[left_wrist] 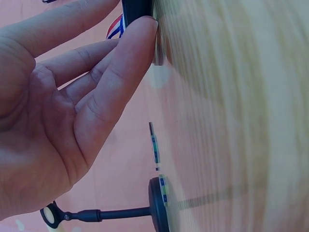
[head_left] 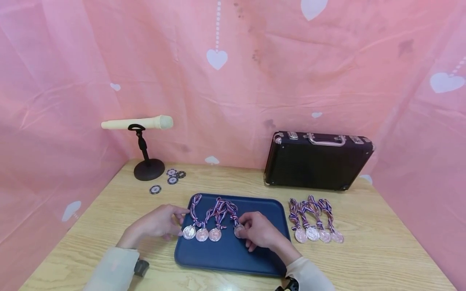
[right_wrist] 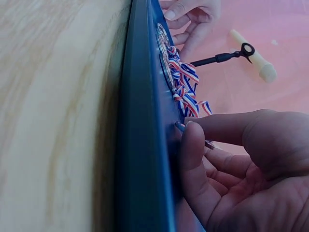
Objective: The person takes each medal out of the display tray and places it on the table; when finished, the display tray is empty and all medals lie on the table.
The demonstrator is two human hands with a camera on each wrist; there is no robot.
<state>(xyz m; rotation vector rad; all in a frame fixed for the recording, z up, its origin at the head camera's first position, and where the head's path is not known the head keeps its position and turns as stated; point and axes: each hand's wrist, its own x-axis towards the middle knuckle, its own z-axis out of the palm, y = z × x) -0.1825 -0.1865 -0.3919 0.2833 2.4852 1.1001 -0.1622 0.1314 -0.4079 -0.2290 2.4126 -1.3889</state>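
Observation:
My right hand [head_left: 257,231] pinches the rightmost silver-coloured medal [head_left: 238,230] on the blue tray [head_left: 229,258] between thumb and fingertips, just over its surface. To the left of it, three more medals lie in a row, one of them the leftmost medal [head_left: 189,232], their striped ribbons [head_left: 219,208] stretched toward the back. At the tray's left rim rests my left hand [head_left: 160,221], its fingers loosely bent and touching the edge, with no medal held. The left wrist view has the hand's palm [left_wrist: 43,130] facing the camera beside the dark tray edge [left_wrist: 137,12].
Several medals [head_left: 312,233] with ribbons lie right of the tray. A black case [head_left: 316,163] stands behind them against the pink cloth. Back left, a white microphone [head_left: 138,123] sits on a black stand [head_left: 148,169], near several poker chips [head_left: 172,180].

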